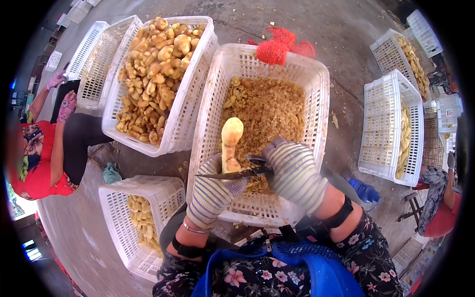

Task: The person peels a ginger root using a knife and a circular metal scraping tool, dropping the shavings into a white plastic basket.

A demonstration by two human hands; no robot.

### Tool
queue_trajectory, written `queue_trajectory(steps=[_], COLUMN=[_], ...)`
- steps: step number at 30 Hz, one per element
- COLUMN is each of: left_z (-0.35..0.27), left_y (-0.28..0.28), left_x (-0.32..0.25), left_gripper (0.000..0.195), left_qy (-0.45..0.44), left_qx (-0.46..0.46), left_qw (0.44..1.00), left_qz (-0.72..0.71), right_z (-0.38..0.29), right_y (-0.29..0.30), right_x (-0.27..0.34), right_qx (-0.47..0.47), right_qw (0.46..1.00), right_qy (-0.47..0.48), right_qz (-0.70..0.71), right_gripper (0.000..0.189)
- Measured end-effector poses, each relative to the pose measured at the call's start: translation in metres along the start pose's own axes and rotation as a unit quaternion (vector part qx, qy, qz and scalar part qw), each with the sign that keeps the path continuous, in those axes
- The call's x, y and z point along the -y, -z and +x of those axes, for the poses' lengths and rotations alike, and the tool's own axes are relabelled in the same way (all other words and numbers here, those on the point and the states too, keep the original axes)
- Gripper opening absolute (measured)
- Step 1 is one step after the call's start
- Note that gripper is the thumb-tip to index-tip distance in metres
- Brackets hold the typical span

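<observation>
My left hand [215,193], in a striped knit glove, grips a piece of ginger root [232,135] that stands upright. Its rounded top is pale, while brown patches show lower down. In my right hand [295,172], gloved the same way, is a dark-handled knife [232,174] whose blade points left across the base of the ginger. I cannot tell whether the edge touches the root. Both hands are over a white slatted plastic crate [319,92]. Brown peelings [274,107] fill its bottom, with paler ginger scraps [235,96] at the left.
Unpeeled ginger [159,74] heaps a crate [185,111] at the upper left. Pale ginger [143,219] lies in a crate [122,222] lower left. Red mesh [272,52] hangs over the far rim. A blue bottle [363,191] stands right. Co-workers sit at left [44,159] and right [441,208].
</observation>
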State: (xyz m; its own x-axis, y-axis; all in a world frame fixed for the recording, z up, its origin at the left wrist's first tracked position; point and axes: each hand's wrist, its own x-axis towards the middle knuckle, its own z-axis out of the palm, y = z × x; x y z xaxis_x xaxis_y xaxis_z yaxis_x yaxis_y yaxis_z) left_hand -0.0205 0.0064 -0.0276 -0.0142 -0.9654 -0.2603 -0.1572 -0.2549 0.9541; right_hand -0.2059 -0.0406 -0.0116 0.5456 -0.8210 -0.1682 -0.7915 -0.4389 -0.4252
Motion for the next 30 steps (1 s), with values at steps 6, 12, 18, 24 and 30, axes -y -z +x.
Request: queue_trajectory(steps=[6, 12, 18, 24, 30], left_z=[-0.003, -0.005, -0.004, -0.004, -0.007], left_y=[-0.005, -0.008, -0.004, -0.001, 0.002], left_x=[0.004, 0.013, 0.026, 0.022, 0.019], left_gripper=[0.014, 0.02, 0.019, 0.018, 0.019], left_qy=[0.018, -0.102, -0.107, -0.025, -0.004], left_qx=[-0.025, -0.028, -0.094, 0.0, -0.006], left_qw=[0.999, 0.979, 0.965, 0.985, 0.99], left_qz=[-0.012, 0.176, 0.22, 0.171, 0.14], right_z=[0.001, 0.003, 0.005, 0.007, 0.008], right_y=[-0.001, -0.006, -0.005, -0.003, -0.008], right_x=[0.006, 0.009, 0.012, 0.012, 0.012], right_qx=[-0.022, -0.024, 0.004, 0.022, 0.019], right_qw=[1.0, 0.999, 0.999, 0.999, 0.999], right_qy=[-0.005, -0.016, -0.009, -0.018, -0.011], right_qz=[-0.013, -0.032, -0.047, -0.038, -0.032], right_gripper=[0.016, 0.019, 0.018, 0.018, 0.02])
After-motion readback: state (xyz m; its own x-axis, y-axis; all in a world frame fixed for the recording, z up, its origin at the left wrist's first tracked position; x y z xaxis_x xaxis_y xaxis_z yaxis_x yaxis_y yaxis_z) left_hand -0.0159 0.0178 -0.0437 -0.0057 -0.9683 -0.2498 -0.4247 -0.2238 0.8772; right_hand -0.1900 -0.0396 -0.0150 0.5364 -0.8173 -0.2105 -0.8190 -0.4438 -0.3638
